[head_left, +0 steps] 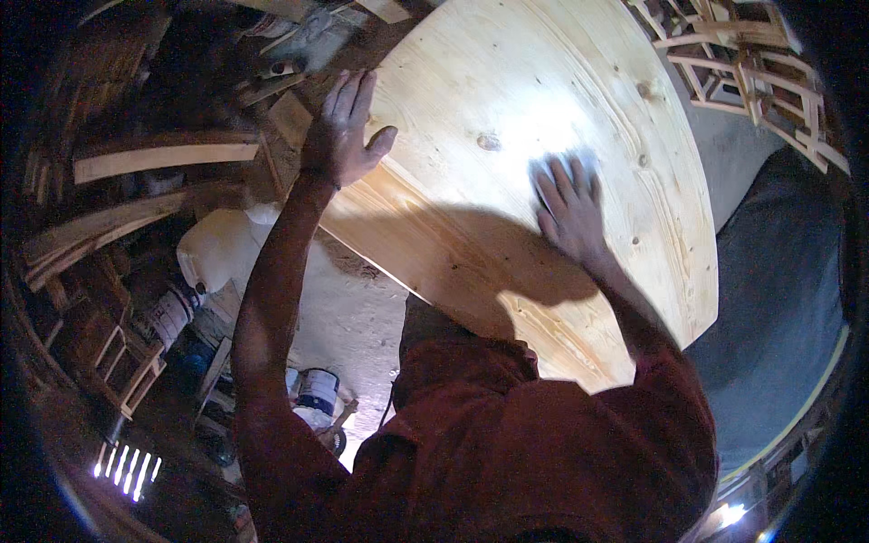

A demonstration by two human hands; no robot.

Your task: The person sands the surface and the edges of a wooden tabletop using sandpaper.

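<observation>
Wooden panel [480,181]: pale, knotty, visible grain, broad face to camera. Spans upper centre to centre right; right edge curved, lower-left edge straighter. Overlit upper centre, shaded below.

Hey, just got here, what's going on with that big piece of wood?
A person in a dark red shirt has both hands at a large, pale wooden panel with a curved outer edge. The left hand is at the panel's left edge, while the right hand lies on its upper face, fingers spread. Those fingertips are blurred, so I can't tell if anything is under them. A dark blue-grey sheet lies to the right.
</observation>
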